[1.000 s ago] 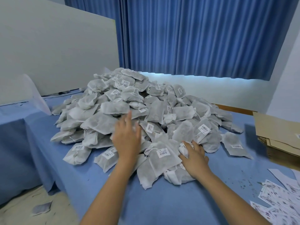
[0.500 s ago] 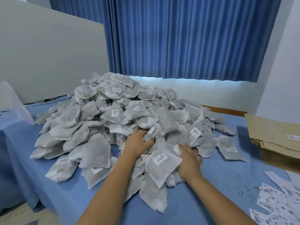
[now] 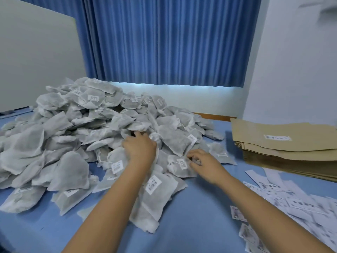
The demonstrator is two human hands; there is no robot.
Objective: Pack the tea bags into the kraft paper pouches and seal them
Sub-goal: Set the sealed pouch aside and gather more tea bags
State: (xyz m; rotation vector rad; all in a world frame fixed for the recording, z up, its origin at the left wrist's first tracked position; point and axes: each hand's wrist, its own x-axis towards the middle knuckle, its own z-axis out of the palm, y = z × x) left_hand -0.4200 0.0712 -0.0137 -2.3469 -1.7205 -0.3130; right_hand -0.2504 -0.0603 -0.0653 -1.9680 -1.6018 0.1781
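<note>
A big heap of grey-white tea bags (image 3: 76,128) with small barcode labels covers the left and middle of the blue table (image 3: 200,212). My left hand (image 3: 140,148) lies palm down in the heap's front, its fingers curled into the tea bags with the tips hidden. My right hand (image 3: 202,161) is just to the right, and its curled fingers pinch the edge of a labelled tea bag (image 3: 179,166). A flat stack of kraft paper pouches (image 3: 284,143) lies at the right, apart from both hands.
Loose white printed slips (image 3: 295,201) are scattered on the table's right front. A white board (image 3: 36,57) stands behind the heap at the left, a blue curtain (image 3: 164,39) behind. A strip of bare blue cloth runs between my forearms.
The view has swung right, bringing the pouch stack in. My left hand has pushed deeper and rightward into the heap. My right hand has shifted right to the labelled bag's edge.
</note>
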